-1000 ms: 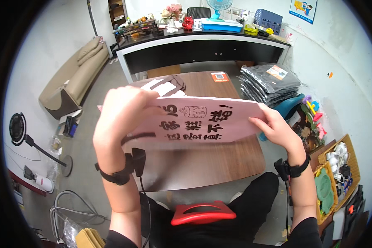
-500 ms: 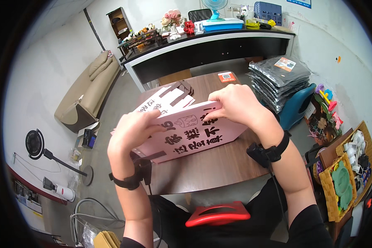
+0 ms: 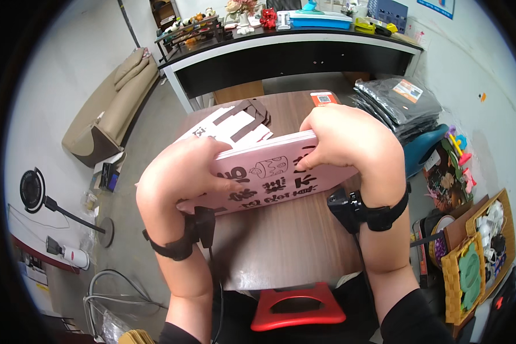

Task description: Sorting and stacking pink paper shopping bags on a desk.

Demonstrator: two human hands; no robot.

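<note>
Between my hands is a stack of flat pink paper bags (image 3: 264,184) with black lettering and a line-drawn cake, tilted on edge above the brown table. At its left end, my left hand (image 3: 180,175) is closed round it, thumb on the printed face. My right hand (image 3: 350,149) grips the top right in the same way. The fingers behind the stack are hidden. Just beyond it on the table lie white paper bags (image 3: 243,123) with black lettering and dark ribbon handles.
The wooden table (image 3: 292,241) carries a red-and-white card (image 3: 323,99) at its far edge. A red plastic stool (image 3: 298,321) is between my legs. Plastic-wrapped black packages (image 3: 401,109) sit on a blue chair (image 3: 427,152) at right, with a woven basket (image 3: 461,286) nearer. A black desk stands beyond.
The pink stack has tilted, so its printed face looks shorter, and both hands have moved with it, still gripping. The whole view has shifted slightly.
</note>
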